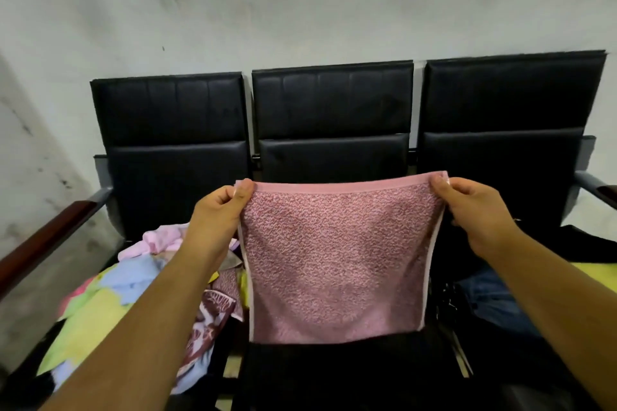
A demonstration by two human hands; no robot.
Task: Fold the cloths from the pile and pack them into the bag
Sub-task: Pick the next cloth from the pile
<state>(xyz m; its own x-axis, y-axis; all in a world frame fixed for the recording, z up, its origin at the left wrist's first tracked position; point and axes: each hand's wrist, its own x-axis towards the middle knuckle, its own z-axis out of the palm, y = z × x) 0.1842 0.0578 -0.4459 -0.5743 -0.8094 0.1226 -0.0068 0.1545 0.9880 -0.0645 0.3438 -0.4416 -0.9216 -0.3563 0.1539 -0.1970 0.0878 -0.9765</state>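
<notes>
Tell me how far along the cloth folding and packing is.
Done: hard to tell; blue fabric sits in a dark heap at right, possibly the bag. In hand: the left hand and right hand pinch the top corners of the pink towel, holding it up flat. Left: the colourful pile on the left seat, all unfolded.

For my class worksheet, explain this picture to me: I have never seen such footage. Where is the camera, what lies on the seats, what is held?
No machine here: a person works with bare hands, filmed by one camera worn on the head. The left hand and right hand each pinch a top corner of a pink towel, hanging spread before a row of black seats. A pile of coloured cloths lies on the left seat. Dark items lie on the right seat; I cannot tell whether one is the bag.
</notes>
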